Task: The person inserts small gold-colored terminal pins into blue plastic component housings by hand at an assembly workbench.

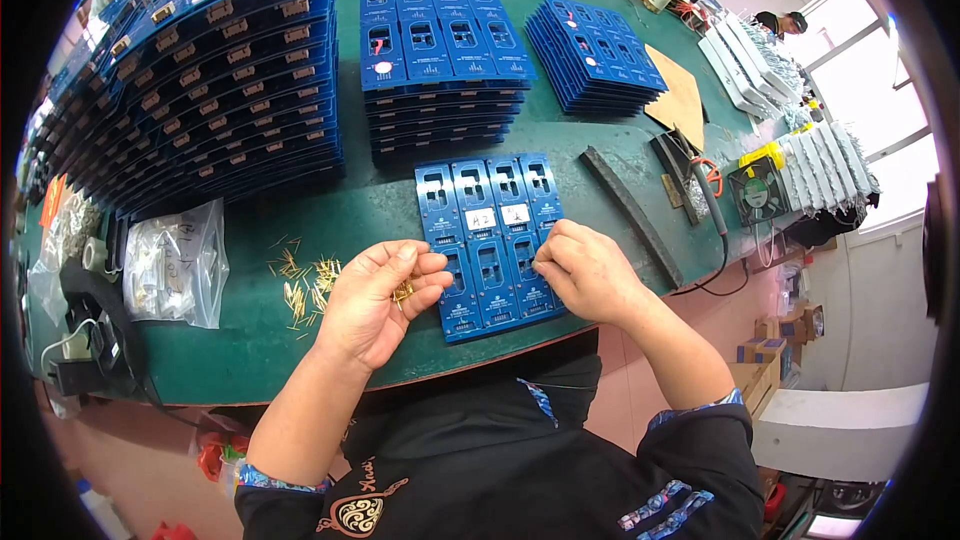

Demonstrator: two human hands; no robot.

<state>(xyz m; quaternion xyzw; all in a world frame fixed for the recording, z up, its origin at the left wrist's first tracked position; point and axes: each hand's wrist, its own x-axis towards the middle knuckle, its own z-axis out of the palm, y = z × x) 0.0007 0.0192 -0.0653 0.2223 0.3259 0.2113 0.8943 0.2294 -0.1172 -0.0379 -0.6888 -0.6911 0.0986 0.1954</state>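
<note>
In front of me on the green table lies a blue circuit board panel with two rows of rectangular cut-outs and two white labels across its middle. My left hand is half curled, palm up, by the panel's left edge, with several thin gold pins between its fingers. My right hand is over the panel's right side, its thumb and fingertips pinched together close to the surface. Whatever that pinch holds is too small or hidden to make out. Loose gold pins lie scattered left of my left hand.
Tall stacks of blue boards rise at the left, with more stacks at the back middle and back right. A clear bag of parts lies left. At right are a dark bar, a soldering iron and a fan.
</note>
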